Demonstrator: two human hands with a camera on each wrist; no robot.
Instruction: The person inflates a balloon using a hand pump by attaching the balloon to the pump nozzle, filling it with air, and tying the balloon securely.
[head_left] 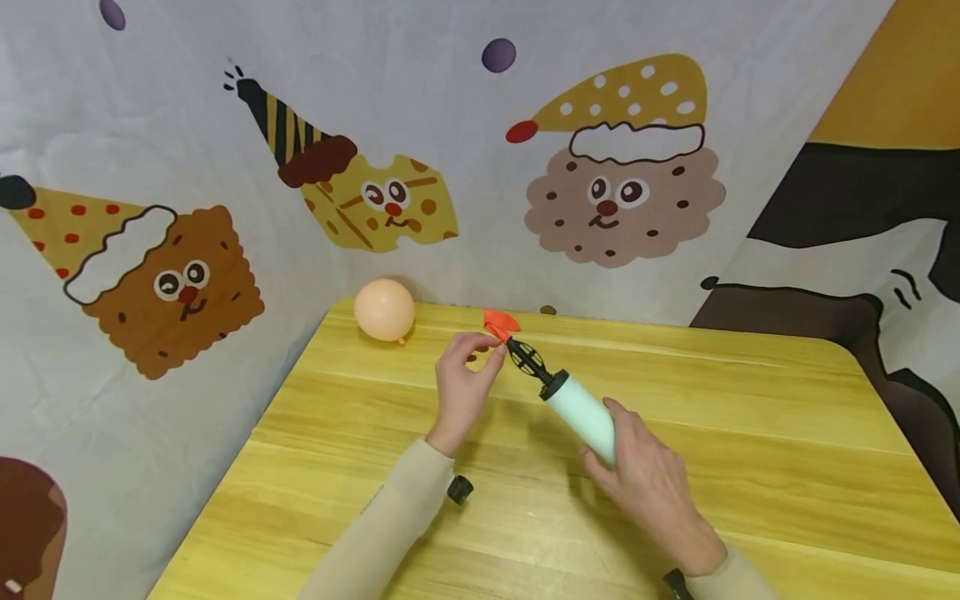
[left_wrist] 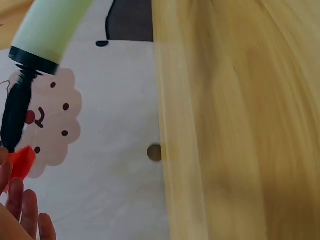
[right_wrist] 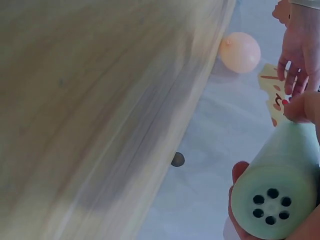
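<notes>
My right hand (head_left: pixel 648 479) grips the mint-green barrel of a hand balloon pump (head_left: pixel 583 418), held at a slant over the table. Its black nozzle end points away and to the left. A limp red balloon (head_left: pixel 500 322) sits at the nozzle's tip. My left hand (head_left: pixel 459 387) pinches the balloon's neck there between thumb and forefinger. In the left wrist view the red balloon (left_wrist: pixel 21 163) shows beside the fingers, partly hidden by them. The right wrist view looks onto the pump's round end (right_wrist: pixel 272 202), with several holes in it.
An inflated peach balloon (head_left: pixel 384 310) lies at the table's far left corner. The wooden table (head_left: pixel 712 400) meets a hanging cloth (head_left: pixel 472 208) printed with cartoon snacks along its back and left. A dark wrist strap piece (head_left: pixel 460 490) sticks out by the left sleeve.
</notes>
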